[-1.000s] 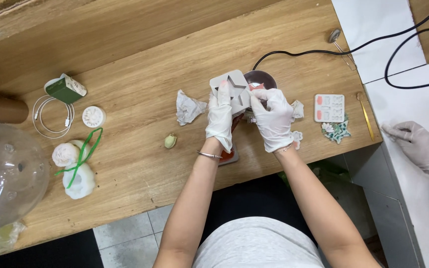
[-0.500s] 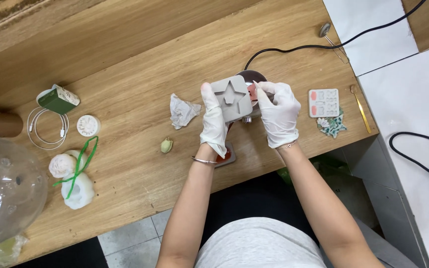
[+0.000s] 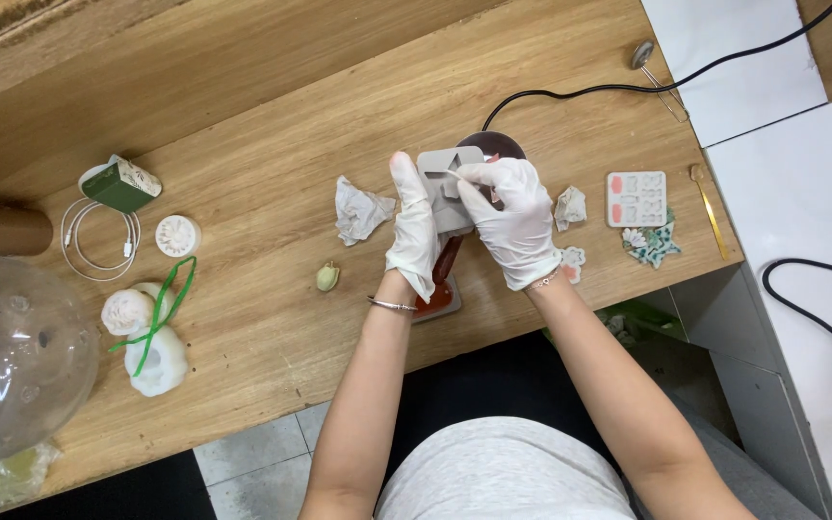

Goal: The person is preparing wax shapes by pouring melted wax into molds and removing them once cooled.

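Since the earlier frames, the grey square silicone mould [image 3: 447, 183] has been turned to face upward and is held more squarely between both gloved hands, and the other person's gloved hand at the far right edge is gone from view.

In the head view, the mould is held above the light wooden table [image 3: 243, 193], just in front of a dark round device [image 3: 495, 144] with a black cable. The left hand [image 3: 414, 229], in a white glove, is laid flat along the mould's left side, fingers straight and together. The right hand [image 3: 512, 220], also gloved, is curled over the mould's right side, its fingertips pinching at the mould's top face. A reddish-brown flat tray [image 3: 440, 284] lies on the table directly below the mould. Left of the mould lies a crumpled white tissue [image 3: 358, 210], and further down-left a small pale green casting [image 3: 327, 277]. Right of the mould, a white rectangular mould with pink cavities [image 3: 636, 198] is seen.
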